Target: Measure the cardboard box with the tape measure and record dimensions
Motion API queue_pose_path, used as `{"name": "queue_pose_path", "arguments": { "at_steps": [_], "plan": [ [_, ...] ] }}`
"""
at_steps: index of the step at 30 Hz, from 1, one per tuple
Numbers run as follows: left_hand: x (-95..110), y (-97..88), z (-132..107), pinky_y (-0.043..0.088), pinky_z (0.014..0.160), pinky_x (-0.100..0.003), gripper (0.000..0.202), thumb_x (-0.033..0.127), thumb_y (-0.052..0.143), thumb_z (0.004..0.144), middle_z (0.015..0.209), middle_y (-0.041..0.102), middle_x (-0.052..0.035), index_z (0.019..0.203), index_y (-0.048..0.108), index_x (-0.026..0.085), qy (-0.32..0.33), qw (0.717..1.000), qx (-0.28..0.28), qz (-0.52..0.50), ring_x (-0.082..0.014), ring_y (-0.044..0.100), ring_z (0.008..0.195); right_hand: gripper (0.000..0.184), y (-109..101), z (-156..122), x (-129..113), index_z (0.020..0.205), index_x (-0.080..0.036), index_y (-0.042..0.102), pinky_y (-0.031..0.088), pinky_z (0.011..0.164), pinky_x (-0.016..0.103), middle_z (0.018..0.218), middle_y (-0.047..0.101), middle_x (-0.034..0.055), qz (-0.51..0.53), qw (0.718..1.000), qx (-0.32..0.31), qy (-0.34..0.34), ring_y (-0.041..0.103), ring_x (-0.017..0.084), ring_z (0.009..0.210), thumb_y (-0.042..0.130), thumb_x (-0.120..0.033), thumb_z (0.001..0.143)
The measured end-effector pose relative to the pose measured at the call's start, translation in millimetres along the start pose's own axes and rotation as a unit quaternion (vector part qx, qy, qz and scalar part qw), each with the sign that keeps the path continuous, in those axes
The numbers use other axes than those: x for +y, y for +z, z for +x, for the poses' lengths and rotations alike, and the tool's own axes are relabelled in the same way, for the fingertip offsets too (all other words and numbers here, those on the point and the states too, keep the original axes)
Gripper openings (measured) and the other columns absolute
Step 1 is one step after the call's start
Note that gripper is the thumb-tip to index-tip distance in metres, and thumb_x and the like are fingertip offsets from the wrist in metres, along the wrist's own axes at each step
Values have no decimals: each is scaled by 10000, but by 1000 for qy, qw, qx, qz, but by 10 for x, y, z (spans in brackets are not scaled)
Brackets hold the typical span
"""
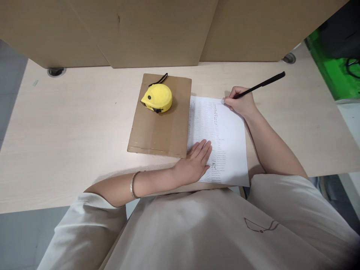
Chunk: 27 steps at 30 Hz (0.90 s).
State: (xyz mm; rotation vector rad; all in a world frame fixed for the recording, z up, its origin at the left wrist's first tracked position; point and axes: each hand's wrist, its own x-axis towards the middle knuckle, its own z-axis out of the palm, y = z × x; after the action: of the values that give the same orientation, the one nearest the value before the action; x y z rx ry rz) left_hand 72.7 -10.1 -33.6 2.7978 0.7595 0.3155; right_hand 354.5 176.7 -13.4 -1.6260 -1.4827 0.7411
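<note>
My right hand (pixel 240 101) is closed around a black pen (pixel 263 84), whose lower end meets the upper right part of a printed sheet of paper (pixel 232 150). The pen slants up to the right, its tip hidden by my fingers. Flat on the lower left of the sheet lies my left hand (pixel 194 163), fingers stretched out and holding nothing. A brown cardboard piece (pixel 160 133) covers the sheet's left edge, just above my left wrist. On that cardboard rests a yellow tape measure (pixel 159 96) with a black strap.
Tall cardboard panels (pixel 152 33) stand along the back of the light wooden table (pixel 70 131). Two round cable holes, a left one (pixel 56 72) and a right one (pixel 289 58), sit near the panels' base. Beyond the right edge are a green surface (pixel 327 69) and dark cables.
</note>
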Motion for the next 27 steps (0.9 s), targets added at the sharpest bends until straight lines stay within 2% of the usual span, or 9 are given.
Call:
{"name": "queue_pose_path", "arguments": {
  "at_steps": [7, 11, 15, 19, 22, 24, 27],
  "plan": [
    [-12, 34, 1, 393, 1381, -534, 644, 338, 390, 1170, 1755, 413, -310, 1651, 413, -91, 9, 999, 29, 22, -406, 420, 1672, 453, -7, 0, -11, 510, -256, 413, 269, 448, 288, 441, 447, -37, 0, 1000, -4, 11, 405, 113, 422, 746, -7, 688],
    [-19, 70, -6, 372, 1397, -534, 658, 344, 397, 1165, 1762, 405, -304, 1667, 395, -81, 6, 999, 37, 11, -390, 382, 1695, 415, 0, 4, 5, 521, -264, 400, 279, 452, 286, 440, 436, -37, 11, 1000, 7, 22, 401, 121, 430, 712, -30, 664],
    [-18, 80, -9, 344, 1410, -538, 669, 351, 384, 1166, 1779, 380, -295, 1687, 366, -69, -2, 1000, 25, -2, -377, 334, 1718, 432, -7, 26, 18, 576, -271, 400, 265, 441, 292, 476, 454, -26, 0, 999, -11, 38, 401, 132, 457, 776, -80, 669],
    [-9, 69, 14, 368, 1394, -530, 655, 342, 380, 1167, 1762, 407, -302, 1664, 402, -84, 0, 1000, 27, 5, -396, 385, 1692, 483, -99, 47, -44, 646, -279, 383, 260, 425, 309, 451, 422, -34, 10, 994, -48, 94, 338, 117, 420, 831, -271, 825],
    [3, 72, 39, 388, 1379, -528, 646, 338, 388, 1165, 1744, 438, -304, 1649, 423, -87, -6, 999, 31, 12, -399, 419, 1674, 511, -219, 21, -126, 635, -281, 403, 284, 428, 326, 418, 374, -27, -20, 989, -85, 123, 325, 130, 390, 738, -474, 969],
    [10, 79, 57, 377, 1384, -536, 645, 334, 393, 1161, 1748, 434, -299, 1662, 411, -72, -16, 999, 29, 7, -381, 399, 1688, 564, -284, -25, -167, 601, -274, 423, 361, 469, 345, 424, 401, 2, -113, 981, -109, 118, 404, 162, 413, 699, -554, 1004],
    [14, 74, 88, 368, 1389, -542, 641, 325, 406, 1157, 1755, 424, -292, 1673, 401, -55, -30, 999, 24, 2, -363, 380, 1700, 617, -305, -122, -189, 574, -264, 457, 484, 591, 390, 451, 445, 45, -265, 958, -87, 63, 603, 260, 558, 776, -639, 946]
  ]
}}
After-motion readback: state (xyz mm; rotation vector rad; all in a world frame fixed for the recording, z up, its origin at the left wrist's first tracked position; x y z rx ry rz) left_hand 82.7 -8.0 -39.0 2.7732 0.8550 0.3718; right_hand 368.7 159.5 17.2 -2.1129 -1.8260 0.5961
